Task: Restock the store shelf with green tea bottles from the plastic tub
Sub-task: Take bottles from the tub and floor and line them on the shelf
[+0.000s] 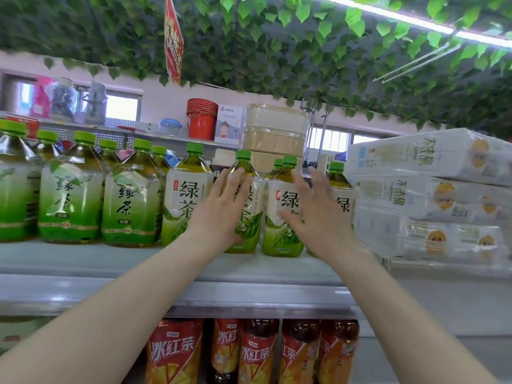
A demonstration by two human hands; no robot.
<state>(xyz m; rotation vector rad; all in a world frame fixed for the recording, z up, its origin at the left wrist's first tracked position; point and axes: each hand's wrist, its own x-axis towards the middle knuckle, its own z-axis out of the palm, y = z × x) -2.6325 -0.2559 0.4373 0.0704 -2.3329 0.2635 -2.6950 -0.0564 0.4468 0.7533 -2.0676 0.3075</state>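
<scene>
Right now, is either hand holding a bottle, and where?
Neither grips anything. The left hand lies straight-fingered over a green tea bottle, on its label; the right hand is open.

1. Eleven green tea bottles [133, 200] are counted in the upper row.
2. Five red tea bottles [257, 353] are seen below.
3. Three tissue packs [432, 198] are stacked.
4. Three beige boxes [274, 137] are stacked.

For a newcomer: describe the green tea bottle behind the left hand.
Find the grey shelf above the red iced tea bottles. Right of its green-labelled bottles stand white-labelled ones. The green tea bottle is the second of these, the left hand spread across its label.
</scene>
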